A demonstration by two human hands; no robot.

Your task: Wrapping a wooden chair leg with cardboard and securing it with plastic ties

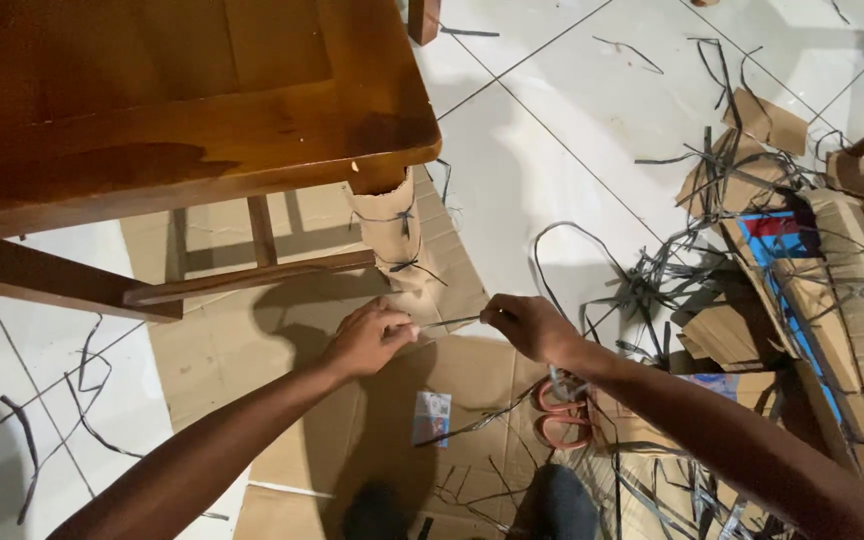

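both hands, left hand [370, 338] and right hand [527, 325], pinch a black strap [449, 321] taut beside the cardboard-wrapped table leg [389, 228]; seemingly mid-tying, next needing a snug wrap round it.

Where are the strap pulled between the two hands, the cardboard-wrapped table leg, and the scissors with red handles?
strap [449, 322], head view, middle of the stretch between the hands.
cardboard-wrapped table leg [389, 228], head view, middle of the cardboard wrap.
scissors [560, 412], head view, on the red handles.

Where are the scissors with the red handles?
The red-handled scissors lie on the flat cardboard on the floor, low and right of middle in the head view, just under the right hand and wrist.
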